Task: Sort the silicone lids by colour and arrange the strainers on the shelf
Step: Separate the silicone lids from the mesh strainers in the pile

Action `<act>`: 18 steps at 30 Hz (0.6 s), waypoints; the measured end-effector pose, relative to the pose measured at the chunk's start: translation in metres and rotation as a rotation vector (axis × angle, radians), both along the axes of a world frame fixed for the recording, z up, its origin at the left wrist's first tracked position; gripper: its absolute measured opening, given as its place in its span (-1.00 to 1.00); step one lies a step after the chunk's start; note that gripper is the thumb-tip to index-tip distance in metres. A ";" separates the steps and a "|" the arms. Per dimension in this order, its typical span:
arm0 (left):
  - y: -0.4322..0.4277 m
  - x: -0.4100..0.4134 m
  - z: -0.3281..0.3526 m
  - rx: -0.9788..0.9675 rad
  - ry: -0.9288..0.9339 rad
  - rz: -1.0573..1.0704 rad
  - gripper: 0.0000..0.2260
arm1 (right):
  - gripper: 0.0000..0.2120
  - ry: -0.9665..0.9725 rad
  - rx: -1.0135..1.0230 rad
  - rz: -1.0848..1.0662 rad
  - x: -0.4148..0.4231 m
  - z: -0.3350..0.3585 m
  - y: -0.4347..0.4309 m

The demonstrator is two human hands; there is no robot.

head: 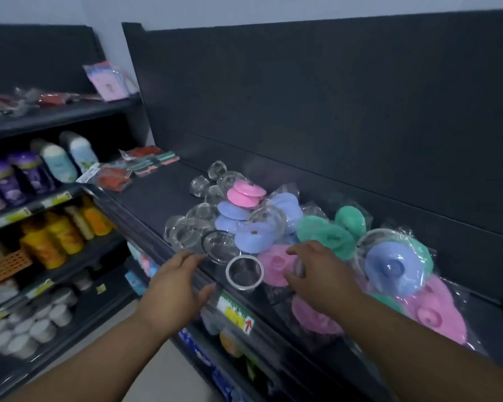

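Strainer [244,272] stood between hands | left hand [174,285] fingers wide, empty | right hand [320,274] curled over pink lid [273,266] (grip unclear)

The right hand [323,277] hides part of a round pink silicone lid [273,264] and whatever its curled fingers may hold, while the yellow-and-white shelf-edge price label [235,313] and the small white tubs [38,329] lower left are too blurred to read.
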State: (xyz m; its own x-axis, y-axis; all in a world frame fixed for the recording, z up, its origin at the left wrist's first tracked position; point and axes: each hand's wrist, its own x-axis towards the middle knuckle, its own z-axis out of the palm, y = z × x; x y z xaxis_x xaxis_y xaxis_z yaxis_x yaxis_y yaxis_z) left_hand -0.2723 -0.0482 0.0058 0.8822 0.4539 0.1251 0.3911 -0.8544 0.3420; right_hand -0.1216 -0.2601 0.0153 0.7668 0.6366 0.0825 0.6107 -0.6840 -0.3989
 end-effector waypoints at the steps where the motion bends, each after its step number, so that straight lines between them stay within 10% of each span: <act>1: 0.008 0.016 0.001 -0.015 -0.013 -0.017 -0.43 | -0.59 -0.001 -0.003 -0.019 0.010 0.001 0.004; 18: 0.147 0.274 -0.019 -0.037 0.029 -0.430 -0.23 | -0.39 -0.026 -0.168 -0.573 0.097 -0.011 0.079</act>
